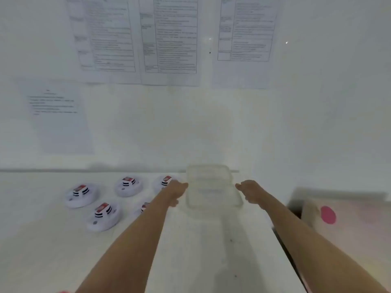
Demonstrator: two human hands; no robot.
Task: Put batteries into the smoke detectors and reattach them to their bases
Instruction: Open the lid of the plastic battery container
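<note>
A clear container [213,187] stands at the far edge of the white table [201,250], close against the wall [211,127], and the whole view is blurred. Both bare arms reach forward toward it. The left hand [176,192] lies at the container's left side, fingertips touching or just beside its rim, and the right hand [248,190] lies at its right side in the same way. The blur hides the fingers, so whether either grip is closed on the container or only laid against it cannot be told. The smoke detectors [103,215] sit on the table to the left of the container, white discs with red and black labels on top. Three stand in plain sight well to the left of it. A fourth [165,180], nearest the container, is partly covered by the left hand. A fifth [144,208] shows only as a sliver behind the left forearm. Above the container, printed sheets [169,39] hang on the wall, their text unreadable. To the right of the container, past the table's edge, a pale surface bears a round pink spot [328,215].
</note>
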